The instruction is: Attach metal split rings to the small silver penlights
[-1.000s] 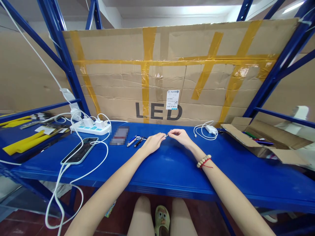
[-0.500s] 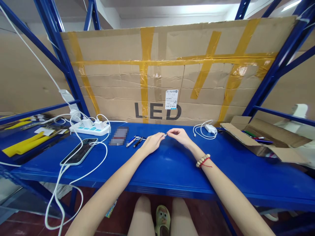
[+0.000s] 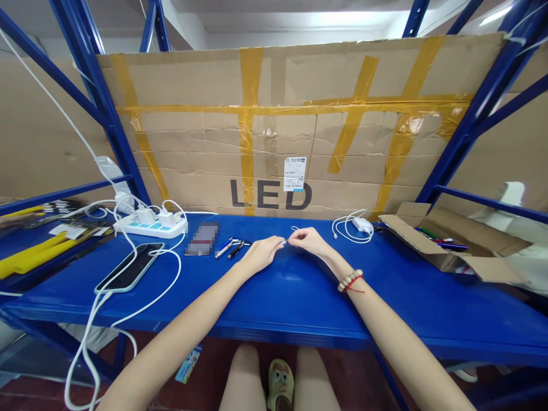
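A person seated at a blue bench (image 3: 299,302) holds both hands together over its middle. The left hand (image 3: 261,254) and the right hand (image 3: 309,241) meet fingertip to fingertip on a small silvery piece (image 3: 285,242) held just above the bench top. Each grip is pinched shut on one end of the piece, which is too small to identify. Over the last second the hands have barely shifted. The fingertips appear a shade closer together, and the piece has not left them, so the fine two-handed work on it looks to be ongoing, with nothing set down. A bead bracelet (image 3: 349,279) circles the right wrist. Just left of the hands lie a few pens (image 3: 231,247) and a dark flat object (image 3: 202,238), with a phone (image 3: 128,266) on a white cable farther left, near a power strip (image 3: 149,226). To the right, well apart from the hands, a white charger (image 3: 358,224) sits with its cord coiled, and an open cardboard box (image 3: 428,242) holds more pens. A taped cardboard sheet (image 3: 342,142) marked "LED" stands along the back of the bench.
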`<state>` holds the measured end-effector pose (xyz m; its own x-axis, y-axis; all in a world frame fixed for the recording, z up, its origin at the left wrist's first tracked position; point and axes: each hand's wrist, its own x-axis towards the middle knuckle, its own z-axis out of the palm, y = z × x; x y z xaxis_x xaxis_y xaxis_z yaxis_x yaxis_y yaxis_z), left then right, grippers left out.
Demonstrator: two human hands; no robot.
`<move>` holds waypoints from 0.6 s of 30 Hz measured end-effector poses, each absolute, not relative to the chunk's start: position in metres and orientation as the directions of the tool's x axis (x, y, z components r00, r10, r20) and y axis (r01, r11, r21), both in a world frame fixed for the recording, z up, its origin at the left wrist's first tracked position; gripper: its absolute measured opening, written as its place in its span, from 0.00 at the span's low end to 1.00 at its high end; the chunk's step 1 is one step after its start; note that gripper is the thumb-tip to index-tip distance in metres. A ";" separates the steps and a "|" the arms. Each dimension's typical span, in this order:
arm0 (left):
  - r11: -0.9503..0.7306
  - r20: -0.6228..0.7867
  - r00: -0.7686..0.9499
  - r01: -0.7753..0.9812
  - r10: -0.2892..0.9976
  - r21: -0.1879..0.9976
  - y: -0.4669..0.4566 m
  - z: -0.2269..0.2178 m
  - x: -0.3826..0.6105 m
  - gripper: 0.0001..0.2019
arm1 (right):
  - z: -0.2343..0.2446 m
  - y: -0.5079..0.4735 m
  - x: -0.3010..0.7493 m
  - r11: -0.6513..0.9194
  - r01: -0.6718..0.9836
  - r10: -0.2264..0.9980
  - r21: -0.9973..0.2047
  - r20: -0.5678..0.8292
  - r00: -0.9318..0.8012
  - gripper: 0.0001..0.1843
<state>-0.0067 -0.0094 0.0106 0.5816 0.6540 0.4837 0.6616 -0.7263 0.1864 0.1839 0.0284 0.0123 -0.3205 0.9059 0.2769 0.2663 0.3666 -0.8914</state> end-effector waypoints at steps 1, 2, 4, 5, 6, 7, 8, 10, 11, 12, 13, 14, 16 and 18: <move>-0.729 0.483 0.586 0.661 0.650 0.178 -0.009 0.010 -0.006 0.13 | 0.013 0.028 0.185 0.355 0.278 0.910 -0.893 0.261 -0.323 0.15; -0.731 0.481 0.593 0.661 0.646 0.169 -0.009 0.009 -0.005 0.13 | 0.013 0.028 0.186 0.343 0.287 0.913 -0.894 0.246 -0.324 0.15; -0.737 0.473 0.606 0.659 0.640 0.152 -0.010 0.008 -0.004 0.13 | 0.014 0.027 0.188 0.327 0.303 0.917 -0.895 0.223 -0.330 0.14; -0.738 0.470 0.610 0.658 0.638 0.148 -0.010 0.007 -0.004 0.13 | 0.015 0.027 0.188 0.324 0.306 0.917 -0.895 0.217 -0.335 0.14; -0.739 0.470 0.611 0.658 0.637 0.146 -0.010 0.006 -0.004 0.13 | 0.015 0.026 0.189 0.328 0.307 0.914 -0.894 0.217 -0.343 0.14; -0.738 0.471 0.609 0.659 0.638 0.145 -0.009 0.006 -0.004 0.13 | 0.016 0.025 0.189 0.336 0.305 0.909 -0.891 0.223 -0.351 0.14; -0.736 0.472 0.607 0.662 0.639 0.144 -0.009 0.005 -0.004 0.13 | 0.017 0.025 0.189 0.348 0.304 0.903 -0.887 0.230 -0.362 0.14; -0.732 0.466 0.609 0.668 0.642 0.134 -0.008 0.003 -0.004 0.13 | 0.018 0.023 0.189 0.371 0.308 0.890 -0.876 0.240 -0.388 0.15; -0.730 0.457 0.614 0.671 0.643 0.126 -0.007 0.002 -0.004 0.14 | 0.019 0.022 0.189 0.376 0.313 0.886 -0.872 0.239 -0.398 0.16; -0.729 0.448 0.619 0.674 0.645 0.118 -0.006 0.001 -0.004 0.14 | 0.020 0.021 0.189 0.373 0.321 0.885 -0.870 0.230 -0.404 0.17; -0.729 0.439 0.624 0.675 0.646 0.112 -0.006 0.000 -0.004 0.14 | 0.020 0.021 0.188 0.364 0.328 0.887 -0.872 0.217 -0.407 0.18; -0.728 0.435 0.626 0.677 0.647 0.110 -0.005 -0.001 -0.004 0.14 | 0.021 0.020 0.187 0.349 0.333 0.892 -0.876 0.202 -0.405 0.19; -0.722 0.449 0.611 0.680 0.652 0.123 -0.005 -0.002 -0.004 0.14 | 0.023 0.018 0.186 0.314 0.337 0.905 -0.887 0.172 -0.390 0.20; -0.715 0.485 0.578 0.682 0.656 0.153 -0.006 -0.001 -0.003 0.14 | 0.026 0.017 0.183 0.281 0.321 0.915 -0.904 0.152 -0.373 0.21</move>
